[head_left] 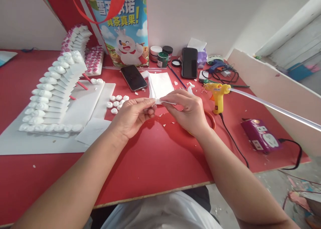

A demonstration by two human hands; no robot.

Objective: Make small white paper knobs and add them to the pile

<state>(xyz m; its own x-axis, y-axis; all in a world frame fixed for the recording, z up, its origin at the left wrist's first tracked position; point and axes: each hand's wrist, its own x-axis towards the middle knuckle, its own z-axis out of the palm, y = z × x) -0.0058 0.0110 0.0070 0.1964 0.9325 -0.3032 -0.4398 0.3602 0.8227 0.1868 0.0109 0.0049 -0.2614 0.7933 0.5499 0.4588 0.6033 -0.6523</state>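
Note:
Between my two hands, over the middle of the red table, is a small folded or rolled strip of white tissue paper [158, 101]. My left hand [134, 115] pinches its left end between thumb and forefinger. From the other side, the fingers of my right hand [189, 110] close on the strip too. Just behind the hands lies a stack of white tissue sheets [162, 83]. Several small white rolled paper rosettes [116, 104] sit beside my left hand. Farther left stands a curved white stepped model [54, 92], edged with similar rosettes and propped on red sticks.
A yellow glue gun [217, 94] with a long clear glue stick stands right of my right hand, its cord trailing to the table edge. Two phones [133, 77], paint jars [163, 59] and a printed bag [122, 31] are at the back. A purple power box [261, 135] lies right.

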